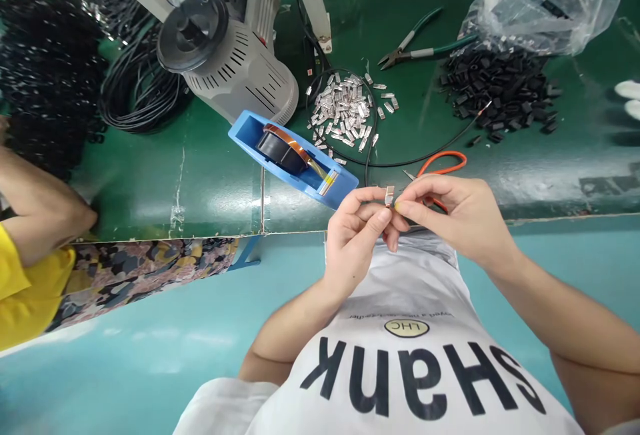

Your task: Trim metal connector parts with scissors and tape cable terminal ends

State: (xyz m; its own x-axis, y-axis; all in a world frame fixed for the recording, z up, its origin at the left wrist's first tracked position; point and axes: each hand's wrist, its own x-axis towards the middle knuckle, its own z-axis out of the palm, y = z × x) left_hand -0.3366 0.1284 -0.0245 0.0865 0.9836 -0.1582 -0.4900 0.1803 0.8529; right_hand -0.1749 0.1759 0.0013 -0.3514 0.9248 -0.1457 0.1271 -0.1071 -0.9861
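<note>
The left hand (356, 230), over the green counter's (300, 218) six-o'clock edge, pinches a small silver metal connector (389, 196), likely light, stiff, best taken by its sides. At its four o'clock, the right hand (457, 214) pinches something yellowish (398, 207), indistinct.

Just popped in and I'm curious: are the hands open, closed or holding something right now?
Left hand: closed, holding a small metal piece.
Right hand: closed, pinching close beside it; what's between the fingertips is too small to tell.
</note>
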